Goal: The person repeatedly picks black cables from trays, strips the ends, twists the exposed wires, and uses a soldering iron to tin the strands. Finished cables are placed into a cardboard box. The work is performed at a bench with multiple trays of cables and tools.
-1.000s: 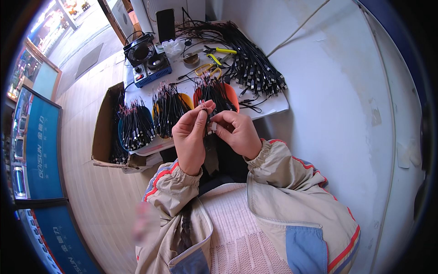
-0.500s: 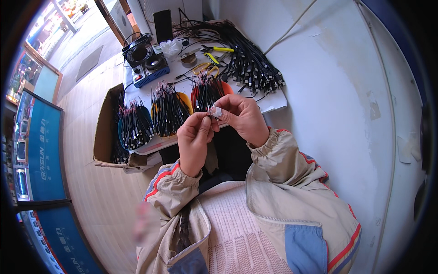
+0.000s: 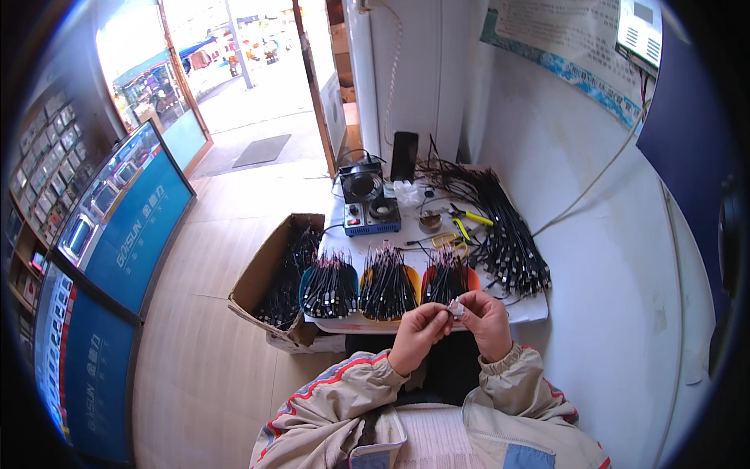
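My left hand (image 3: pixel 422 336) and my right hand (image 3: pixel 486 322) meet at the table's near edge. Both pinch at a tiny thing between the fingertips, too small to make out. A white patch (image 3: pixel 457 309) shows at the right thumb; whether it is tape or a wrapping is unclear. Just beyond the hands, short black cables (image 3: pixel 447 275) with bare reddish wire ends stand in a red bin. More black cables (image 3: pixel 387 289) fill a yellow bin, and others (image 3: pixel 331 289) a teal bin to its left.
Left of the table, a cardboard box (image 3: pixel 256 295) holds black cables. Behind the bins are a blue device with knobs (image 3: pixel 370 223), a black fan (image 3: pixel 362 186), a phone (image 3: pixel 405 156), yellow-handled pliers (image 3: pixel 478 218) and yellow scissors (image 3: pixel 451 239). A cable pile (image 3: pixel 506 250) lies near the right wall.
The view has tilted up, so the table and hands appear lower and farther right, and more of the doorway shows. My fingertips remain together.
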{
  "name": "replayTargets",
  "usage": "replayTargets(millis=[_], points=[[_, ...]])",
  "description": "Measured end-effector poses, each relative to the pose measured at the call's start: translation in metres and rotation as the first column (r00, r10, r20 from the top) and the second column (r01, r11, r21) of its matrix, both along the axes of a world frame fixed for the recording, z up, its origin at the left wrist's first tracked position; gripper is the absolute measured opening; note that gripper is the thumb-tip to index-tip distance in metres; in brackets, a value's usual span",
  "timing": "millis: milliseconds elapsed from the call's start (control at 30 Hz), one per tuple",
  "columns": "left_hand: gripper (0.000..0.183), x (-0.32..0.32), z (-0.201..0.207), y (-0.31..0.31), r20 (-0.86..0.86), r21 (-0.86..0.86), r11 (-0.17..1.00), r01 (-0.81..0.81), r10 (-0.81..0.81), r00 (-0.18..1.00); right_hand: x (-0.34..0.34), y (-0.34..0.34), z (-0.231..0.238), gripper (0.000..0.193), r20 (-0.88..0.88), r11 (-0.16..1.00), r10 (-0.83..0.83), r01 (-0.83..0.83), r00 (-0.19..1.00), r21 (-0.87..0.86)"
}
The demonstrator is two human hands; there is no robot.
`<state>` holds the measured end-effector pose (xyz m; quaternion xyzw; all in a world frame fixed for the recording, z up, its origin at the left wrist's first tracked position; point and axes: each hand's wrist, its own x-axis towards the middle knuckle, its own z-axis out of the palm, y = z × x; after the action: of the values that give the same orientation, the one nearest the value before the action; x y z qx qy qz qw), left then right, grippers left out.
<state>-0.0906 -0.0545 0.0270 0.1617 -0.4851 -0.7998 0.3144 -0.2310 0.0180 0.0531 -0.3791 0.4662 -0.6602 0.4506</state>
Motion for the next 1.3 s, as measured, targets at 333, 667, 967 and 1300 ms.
replayTargets(millis=[333,667,967,1300], points=[[0.016,0.012,-0.005,0.001,-0.135,0.119,0.990,0.070,-0.054,0.989,0.011,0.003,-0.011,0.011,0.224,0.999,0.047,-0.040,0.973,-0.036],[0.017,0.028,0.001,-0.003,-0.039,0.224,0.950,0.218,-0.215,0.976,0.007,0.006,-0.004,0.013,0.298,0.959,0.238,-0.273,0.924,0.081],[0.017,0.015,-0.005,0.001,0.123,-0.044,0.996,0.081,-0.075,0.990,-0.004,0.002,-0.050,0.014,0.752,0.873,0.377,-0.478,0.541,-0.094],[0.018,-0.003,-0.019,-0.008,0.088,0.057,0.998,0.034,-0.039,0.995,-0.230,-0.076,-0.081,0.013,-0.960,0.594,-0.214,0.804,0.178,0.017]])
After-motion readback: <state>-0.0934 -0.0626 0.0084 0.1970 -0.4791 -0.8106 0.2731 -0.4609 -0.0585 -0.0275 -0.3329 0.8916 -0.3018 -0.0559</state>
